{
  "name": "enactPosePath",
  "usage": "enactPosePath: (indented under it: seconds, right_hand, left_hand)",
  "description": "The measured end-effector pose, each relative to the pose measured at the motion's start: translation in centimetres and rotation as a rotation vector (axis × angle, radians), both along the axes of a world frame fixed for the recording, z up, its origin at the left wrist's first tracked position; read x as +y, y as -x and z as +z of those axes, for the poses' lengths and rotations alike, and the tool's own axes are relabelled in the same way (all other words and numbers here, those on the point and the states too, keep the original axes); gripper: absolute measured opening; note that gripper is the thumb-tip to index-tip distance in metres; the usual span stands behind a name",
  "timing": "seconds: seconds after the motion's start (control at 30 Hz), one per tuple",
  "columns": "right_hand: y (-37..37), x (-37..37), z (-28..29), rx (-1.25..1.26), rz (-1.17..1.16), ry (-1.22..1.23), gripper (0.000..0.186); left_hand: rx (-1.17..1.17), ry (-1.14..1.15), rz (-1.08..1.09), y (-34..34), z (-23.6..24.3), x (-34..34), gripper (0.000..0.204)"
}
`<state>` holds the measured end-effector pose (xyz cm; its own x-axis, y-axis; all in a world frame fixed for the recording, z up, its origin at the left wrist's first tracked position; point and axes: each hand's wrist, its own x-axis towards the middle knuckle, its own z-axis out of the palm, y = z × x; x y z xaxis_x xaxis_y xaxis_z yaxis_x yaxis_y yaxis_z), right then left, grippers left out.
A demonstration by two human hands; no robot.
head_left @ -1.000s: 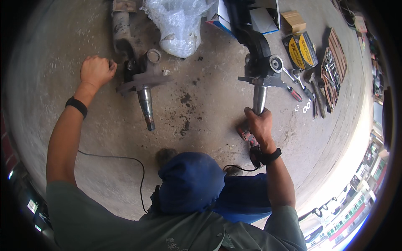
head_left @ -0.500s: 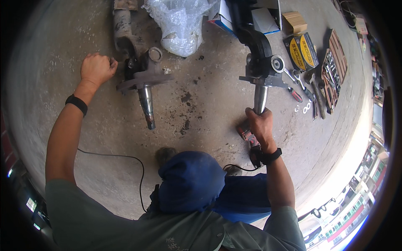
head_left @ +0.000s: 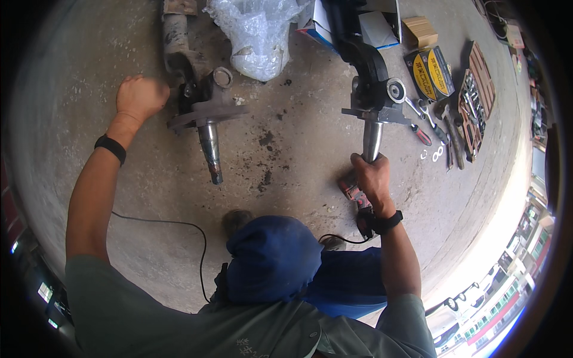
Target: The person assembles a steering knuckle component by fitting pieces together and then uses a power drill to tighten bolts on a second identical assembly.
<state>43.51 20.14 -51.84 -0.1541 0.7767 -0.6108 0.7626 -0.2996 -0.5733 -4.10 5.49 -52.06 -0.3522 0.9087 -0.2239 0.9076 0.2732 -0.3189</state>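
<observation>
Your right hand has its fingers wrapped around the lower end of the silver shaft on the black axle, ahead of you on the right. Your left hand is curled in just beside the rusty axle on the left; its fingertips are blurred, so you cannot tell whether they hold anything. A red and black power tool lies on the floor near your right hand, with wrenches and an open tool case farther right.
</observation>
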Motion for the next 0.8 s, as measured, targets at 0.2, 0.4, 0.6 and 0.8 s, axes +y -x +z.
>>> enactPosePath:
  seconds: [0.2, 0.4, 0.6, 0.8]
  right_hand:
    - [-0.4, 0.1, -0.4, 0.026, 0.016, -0.014, 0.027]
    - [-0.3, 0.2, 0.1, 0.114, -0.013, 0.061, 0.025]
    - [-1.2, 0.9, 0.0, 0.123, 0.061, 0.121, 0.025]
    - [-0.7, 0.9, 0.7, 0.17, 0.057, 0.206, 0.025]
  left_hand:
    - [0.006, -0.006, -0.024, 0.4, -0.2, -0.2, 0.027]
    - [0.019, -0.006, -0.041, 0.5, -0.5, -0.3, 0.026]
    - [0.02, -0.005, -0.042, 0.3, -0.4, -0.2, 0.026]
    - [0.018, -0.014, -0.044, 0.6, -0.4, -0.5, 0.027]
